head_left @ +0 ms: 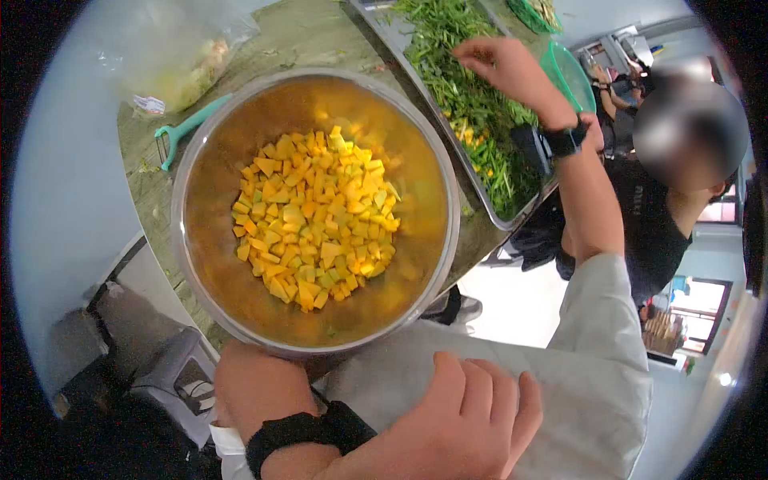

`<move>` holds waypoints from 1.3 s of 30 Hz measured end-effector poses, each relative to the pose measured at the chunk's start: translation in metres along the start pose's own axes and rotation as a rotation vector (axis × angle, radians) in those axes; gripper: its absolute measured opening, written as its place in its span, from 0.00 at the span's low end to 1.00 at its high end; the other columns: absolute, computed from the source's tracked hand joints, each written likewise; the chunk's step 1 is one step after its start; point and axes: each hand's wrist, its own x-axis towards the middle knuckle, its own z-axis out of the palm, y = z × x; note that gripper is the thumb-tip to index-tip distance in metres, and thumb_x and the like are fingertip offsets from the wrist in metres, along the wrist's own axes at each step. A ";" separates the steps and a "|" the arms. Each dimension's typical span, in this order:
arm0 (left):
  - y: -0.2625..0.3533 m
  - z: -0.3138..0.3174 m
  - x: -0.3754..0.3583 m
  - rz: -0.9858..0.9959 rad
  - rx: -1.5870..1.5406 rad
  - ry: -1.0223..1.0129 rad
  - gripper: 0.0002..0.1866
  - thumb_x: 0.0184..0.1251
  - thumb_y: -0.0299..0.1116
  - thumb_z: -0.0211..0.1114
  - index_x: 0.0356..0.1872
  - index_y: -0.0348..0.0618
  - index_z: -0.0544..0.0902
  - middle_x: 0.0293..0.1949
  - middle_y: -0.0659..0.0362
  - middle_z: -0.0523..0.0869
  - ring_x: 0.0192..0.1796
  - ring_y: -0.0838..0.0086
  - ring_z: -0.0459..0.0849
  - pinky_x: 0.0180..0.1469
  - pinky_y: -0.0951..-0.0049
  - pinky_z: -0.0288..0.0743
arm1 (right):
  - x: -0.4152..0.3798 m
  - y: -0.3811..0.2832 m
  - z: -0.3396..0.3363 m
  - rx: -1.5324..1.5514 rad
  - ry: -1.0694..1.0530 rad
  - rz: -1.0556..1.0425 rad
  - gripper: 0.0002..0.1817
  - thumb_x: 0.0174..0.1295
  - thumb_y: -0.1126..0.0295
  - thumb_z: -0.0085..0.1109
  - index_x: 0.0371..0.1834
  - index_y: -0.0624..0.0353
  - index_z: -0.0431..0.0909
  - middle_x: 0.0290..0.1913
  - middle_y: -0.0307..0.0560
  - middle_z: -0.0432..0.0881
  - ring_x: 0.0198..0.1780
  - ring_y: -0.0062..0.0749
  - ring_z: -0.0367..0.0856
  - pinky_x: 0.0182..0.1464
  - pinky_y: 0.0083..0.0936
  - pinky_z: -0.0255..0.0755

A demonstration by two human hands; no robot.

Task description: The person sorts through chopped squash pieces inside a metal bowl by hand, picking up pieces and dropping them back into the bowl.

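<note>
A large metal bowl [450,216] holds many small diced orange-yellow pieces [316,220], which look like pumpkin. My left hand [452,424], with a black band round its wrist, is before a pale grey garment below the bowl. Its fingers are loosely bent and slightly apart, with nothing in them. The forearm skin lies by the bowl's lower rim. Over a metal tray [496,214] of chopped greens [448,48], my right hand [508,72] reaches out, wearing a black watch. Its fingertips come together in a pinch just above the greens; I cannot tell what they hold.
A teal peeler [192,128] lies left of the bowl. Behind it is a clear plastic bag [188,68] with pale food. Green baskets [570,76] stand past the tray. A person in black [656,228] is at the right. A grey stool [180,384] sits lower left.
</note>
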 end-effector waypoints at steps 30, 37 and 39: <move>0.009 0.013 0.004 -0.081 0.142 0.007 0.25 0.69 0.39 0.64 0.66 0.42 0.82 0.44 0.50 0.85 0.48 0.59 0.82 0.56 0.54 0.76 | -0.014 -0.011 -0.013 -0.088 -0.403 0.054 0.17 0.69 0.59 0.75 0.49 0.61 0.90 0.35 0.45 0.91 0.35 0.28 0.87 0.42 0.31 0.81; 0.004 -0.012 0.005 -0.019 0.060 -0.164 0.25 0.68 0.40 0.64 0.65 0.42 0.82 0.45 0.48 0.86 0.49 0.58 0.83 0.56 0.55 0.76 | -0.012 0.006 -0.018 0.159 -0.315 0.059 0.12 0.69 0.64 0.74 0.46 0.61 0.90 0.32 0.38 0.89 0.31 0.18 0.85 0.32 0.22 0.78; 0.003 -0.015 0.007 -0.026 0.025 -0.163 0.25 0.68 0.40 0.64 0.64 0.42 0.83 0.45 0.48 0.86 0.49 0.58 0.83 0.57 0.55 0.76 | -0.003 0.009 -0.021 0.239 -0.195 0.078 0.10 0.69 0.66 0.73 0.46 0.61 0.90 0.33 0.39 0.89 0.30 0.18 0.84 0.31 0.21 0.77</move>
